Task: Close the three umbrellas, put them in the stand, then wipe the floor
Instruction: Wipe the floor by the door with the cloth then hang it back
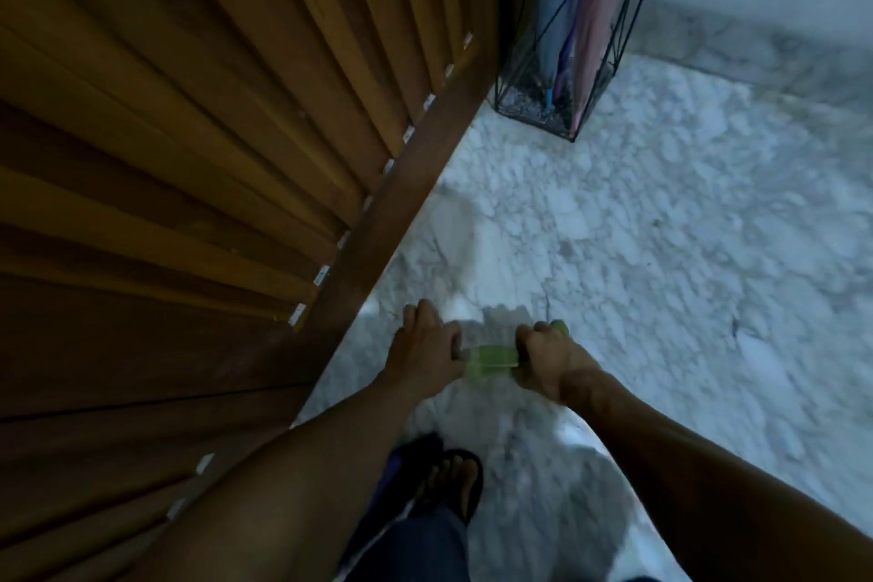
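Observation:
A black wire umbrella stand (522, 106) sits on the floor by the wooden wall, top middle. Inside it stand a closed blue umbrella (552, 24), a purple one (564, 57) and a pink one (597, 28), tips down. Low in the middle, both my hands grip a green handle (489, 359) held crosswise above the white marble floor (661, 250). My left hand (420, 354) holds its left end, my right hand (548, 359) its right end. What hangs below the handle is hidden and blurred.
A slatted brown wooden wall or door (212, 132) fills the left side and runs diagonally to the stand. A pale wall with a marble skirting (756, 47) stands at the top right. My foot in a dark sandal (451, 482) is under my arms.

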